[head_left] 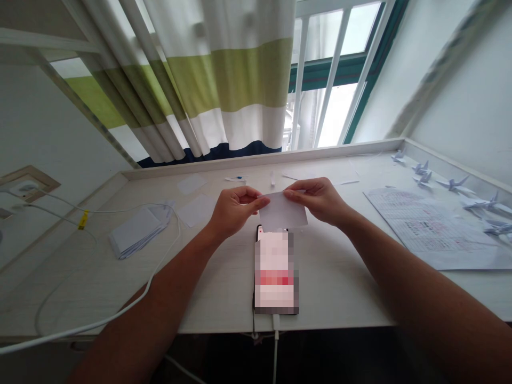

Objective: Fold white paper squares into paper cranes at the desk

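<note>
A small white sheet of paper (285, 211) is held above the desk between both hands. My left hand (233, 209) pinches its upper left corner with thumb and fingers closed. My right hand (318, 200) pinches the upper right edge in the same way. Just below the paper a phone (276, 272) lies flat on the desk, its screen lit and blurred, with a white cable plugged into its near end.
A stack of white paper squares (138, 232) lies at the left, loose squares (196, 209) behind it. A white charging cable (160, 266) loops across the left side. A printed sheet (436, 229) and several folded paper cranes (454, 184) sit at the right. Curtains hang behind.
</note>
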